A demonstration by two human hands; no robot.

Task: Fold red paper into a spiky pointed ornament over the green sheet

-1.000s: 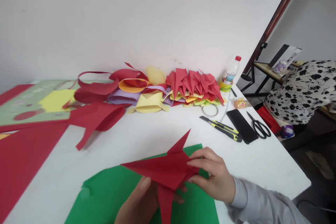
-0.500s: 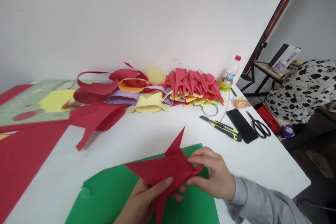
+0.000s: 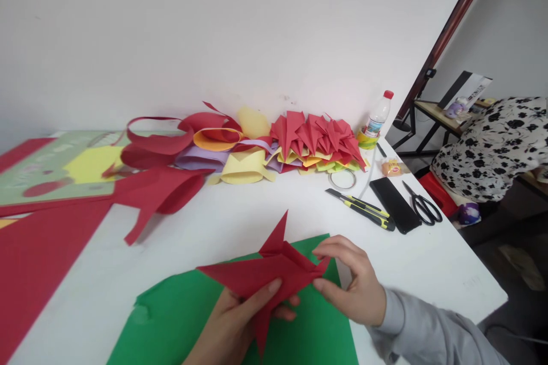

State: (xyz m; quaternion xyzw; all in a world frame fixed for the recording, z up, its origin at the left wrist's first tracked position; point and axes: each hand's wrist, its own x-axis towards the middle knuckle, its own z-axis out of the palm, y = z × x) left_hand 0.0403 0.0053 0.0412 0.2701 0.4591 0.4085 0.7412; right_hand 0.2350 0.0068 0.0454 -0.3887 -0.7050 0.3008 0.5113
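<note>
A red folded paper shape (image 3: 274, 271) with several pointed flaps is held above a green paper sheet (image 3: 171, 308). My left hand (image 3: 244, 313) grips its body from below, thumb flat on top and fingers underneath. At the narrow right end, my right hand (image 3: 353, 282) curls its thumb and fingers around the small tip. A gap shows between that thumb and the index finger. Part of the tip lies behind the fingers.
Red origami pieces (image 3: 317, 137) and curled coloured papers (image 3: 240, 165) line the wall. To the right lie a tape roll (image 3: 354, 183), box cutters (image 3: 363, 211), a black phone-like slab (image 3: 394, 205) and scissors (image 3: 422, 205). A bottle (image 3: 374, 120) stands behind.
The folded paper has shifted slightly left and its upper flap leans further left. My right thumb and fingers have slid right toward the tip and loosened somewhat.
</note>
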